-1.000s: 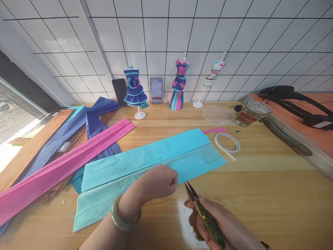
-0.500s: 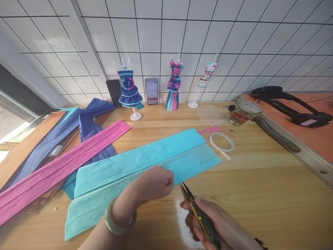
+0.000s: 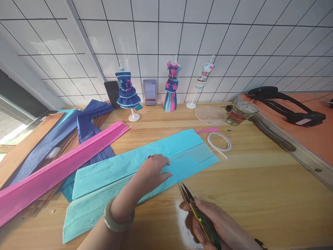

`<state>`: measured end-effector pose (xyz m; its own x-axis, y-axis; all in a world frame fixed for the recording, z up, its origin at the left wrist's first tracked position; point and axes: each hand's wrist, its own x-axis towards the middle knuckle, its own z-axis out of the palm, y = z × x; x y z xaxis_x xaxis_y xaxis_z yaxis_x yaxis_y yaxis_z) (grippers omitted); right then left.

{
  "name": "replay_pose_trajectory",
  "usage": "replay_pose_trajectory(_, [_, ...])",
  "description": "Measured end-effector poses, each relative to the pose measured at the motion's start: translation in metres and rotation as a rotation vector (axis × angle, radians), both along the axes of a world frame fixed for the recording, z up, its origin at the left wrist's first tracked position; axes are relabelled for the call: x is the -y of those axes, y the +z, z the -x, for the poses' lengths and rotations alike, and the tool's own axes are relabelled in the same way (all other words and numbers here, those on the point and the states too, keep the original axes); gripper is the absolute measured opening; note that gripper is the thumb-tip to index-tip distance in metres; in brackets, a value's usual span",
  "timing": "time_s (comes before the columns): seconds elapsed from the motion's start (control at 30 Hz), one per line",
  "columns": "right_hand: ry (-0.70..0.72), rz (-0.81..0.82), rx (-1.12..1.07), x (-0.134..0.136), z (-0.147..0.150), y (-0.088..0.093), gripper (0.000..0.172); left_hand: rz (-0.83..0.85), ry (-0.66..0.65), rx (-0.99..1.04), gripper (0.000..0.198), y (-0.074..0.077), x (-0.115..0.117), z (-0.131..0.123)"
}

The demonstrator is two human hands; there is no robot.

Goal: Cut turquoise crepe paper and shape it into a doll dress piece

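Your left hand (image 3: 153,170) lies open, palm down, on the teal paper (image 3: 135,170), while your right hand (image 3: 218,225) grips the snips (image 3: 199,215), blades parted just off the paper's near edge. The paper lies slantwise on a wooden table (image 3: 260,187) against a white tiled wall (image 3: 182,38). Pink paper (image 3: 59,166) lies to its left and a tape roll (image 3: 219,141) near its far right end.
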<state>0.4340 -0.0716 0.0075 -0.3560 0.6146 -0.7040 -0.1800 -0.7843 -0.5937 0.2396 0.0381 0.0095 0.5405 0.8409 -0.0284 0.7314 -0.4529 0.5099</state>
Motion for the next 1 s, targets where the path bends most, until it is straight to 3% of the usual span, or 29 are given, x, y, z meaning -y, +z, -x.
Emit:
replay_pose_trajectory(0.23, [-0.007, -0.018, -0.007, 0.0013, -0.0002, 0.0016, 0.044, 0.01, -0.004, -0.086, 0.032, -0.0075, -0.0017, 0.0019])
replay_pose_trajectory(0.5, [-0.007, -0.029, 0.02, 0.001, -0.0004, 0.0068, 0.045, 0.105, -0.008, -0.104, 0.039, -0.0053, -0.0015, 0.0018])
replay_pose_trajectory(1.0, [0.0, -0.045, -0.001, 0.0018, -0.0013, 0.0043, 0.043, 0.097, -0.051, -0.134, 0.019, 0.0002, -0.002, 0.0004])
